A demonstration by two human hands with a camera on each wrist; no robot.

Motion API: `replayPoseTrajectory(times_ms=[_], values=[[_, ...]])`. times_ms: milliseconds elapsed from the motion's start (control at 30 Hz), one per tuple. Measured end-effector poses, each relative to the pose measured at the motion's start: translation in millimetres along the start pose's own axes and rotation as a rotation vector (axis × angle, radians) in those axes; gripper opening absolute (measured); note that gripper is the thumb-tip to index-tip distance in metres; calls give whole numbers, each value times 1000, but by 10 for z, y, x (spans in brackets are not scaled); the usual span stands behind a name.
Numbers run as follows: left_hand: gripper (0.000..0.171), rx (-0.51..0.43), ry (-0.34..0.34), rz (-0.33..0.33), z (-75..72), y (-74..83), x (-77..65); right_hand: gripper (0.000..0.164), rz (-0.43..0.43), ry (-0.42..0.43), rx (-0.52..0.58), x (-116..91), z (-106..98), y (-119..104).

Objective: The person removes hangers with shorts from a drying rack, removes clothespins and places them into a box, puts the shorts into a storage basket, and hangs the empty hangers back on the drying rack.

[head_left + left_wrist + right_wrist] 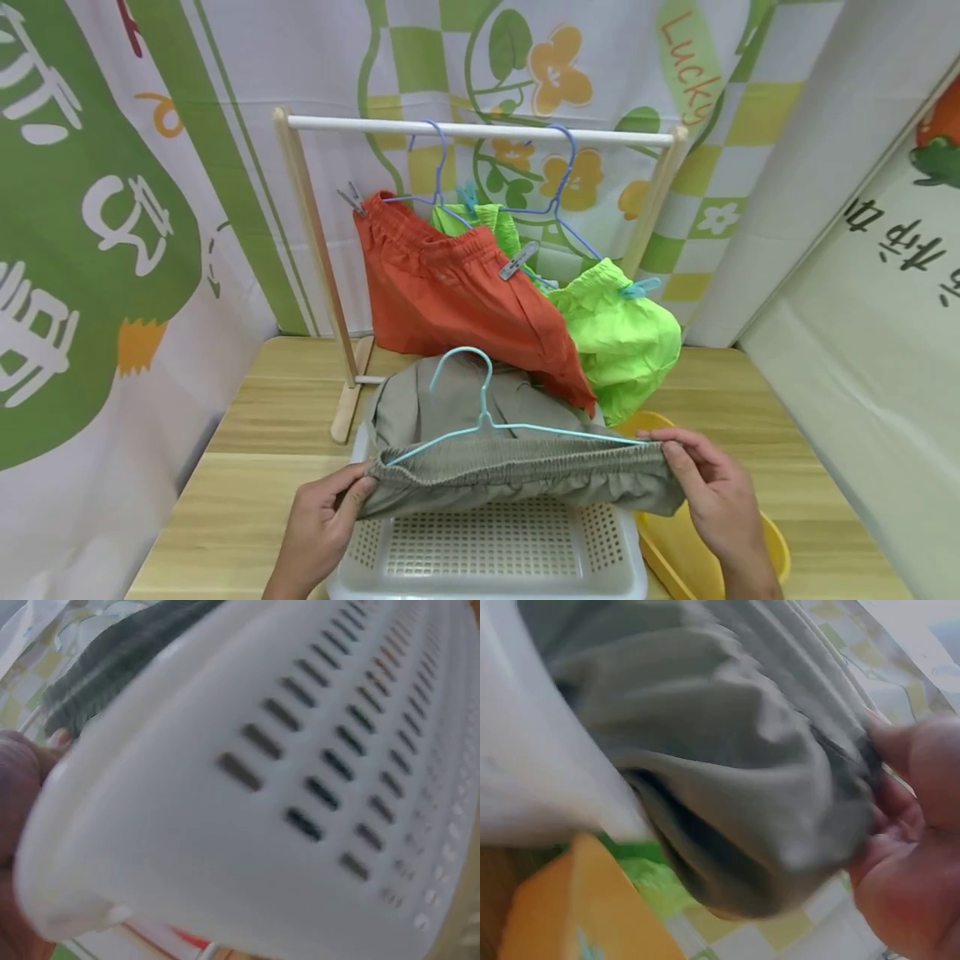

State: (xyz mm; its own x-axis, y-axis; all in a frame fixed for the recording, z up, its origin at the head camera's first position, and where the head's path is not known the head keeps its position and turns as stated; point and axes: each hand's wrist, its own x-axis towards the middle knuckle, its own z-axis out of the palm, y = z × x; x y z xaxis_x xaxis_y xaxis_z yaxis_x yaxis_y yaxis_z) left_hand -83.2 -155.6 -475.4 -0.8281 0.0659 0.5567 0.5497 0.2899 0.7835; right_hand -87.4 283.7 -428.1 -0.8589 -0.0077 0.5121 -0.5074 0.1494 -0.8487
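Grey-green shorts (517, 487) with a gathered elastic waistband are stretched sideways between both hands, over a white perforated basket (480, 542). The left hand (322, 508) pinches the left end of the waistband between thumb and fingers. At the right end, the right hand (712, 492) grips the band, its thumb in front. A light-blue hanger (486, 417) lies inside the waist opening, hook upward, its right arm reaching to the right fingertips. In the right wrist view the shorts' fabric (705, 727) hangs in folds from that hand. The basket's slotted wall (165, 825) fills most of the left wrist view.
A wooden rack (480, 127) behind holds purple hangers with orange-red shorts (450, 283) and a bright green garment (618, 333). Clothespins, one grey (519, 260) and one teal (640, 288), clip them. A yellow tray (686, 550) lies beside the basket on the wooden table (240, 500).
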Motion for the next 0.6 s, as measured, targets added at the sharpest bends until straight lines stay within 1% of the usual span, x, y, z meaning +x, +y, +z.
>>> replayPoseTrajectory(times_ms=[33,100,167,233,333,467,533,600], values=[[24,12,22,-7,21,-4,0,21,-6,44,0,2,29,-2],[23,34,57,-27,56,0,0,18,26,138,-15,2,95,-15],[23,33,76,-43,77,6,1,18,21,213,22,15,155,-11],[24,29,90,-50,87,14,2,20,12,272,85,27,210,-4],[24,15,101,-51,96,26,6,23,11,328,218,47,282,2],[23,-4,115,-73,105,62,4,26,7,371,423,74,367,14],[22,-4,122,-83,108,86,2,26,-12,393,571,78,407,22],[21,3,127,-80,115,102,1,25,-49,406,732,80,444,29]])
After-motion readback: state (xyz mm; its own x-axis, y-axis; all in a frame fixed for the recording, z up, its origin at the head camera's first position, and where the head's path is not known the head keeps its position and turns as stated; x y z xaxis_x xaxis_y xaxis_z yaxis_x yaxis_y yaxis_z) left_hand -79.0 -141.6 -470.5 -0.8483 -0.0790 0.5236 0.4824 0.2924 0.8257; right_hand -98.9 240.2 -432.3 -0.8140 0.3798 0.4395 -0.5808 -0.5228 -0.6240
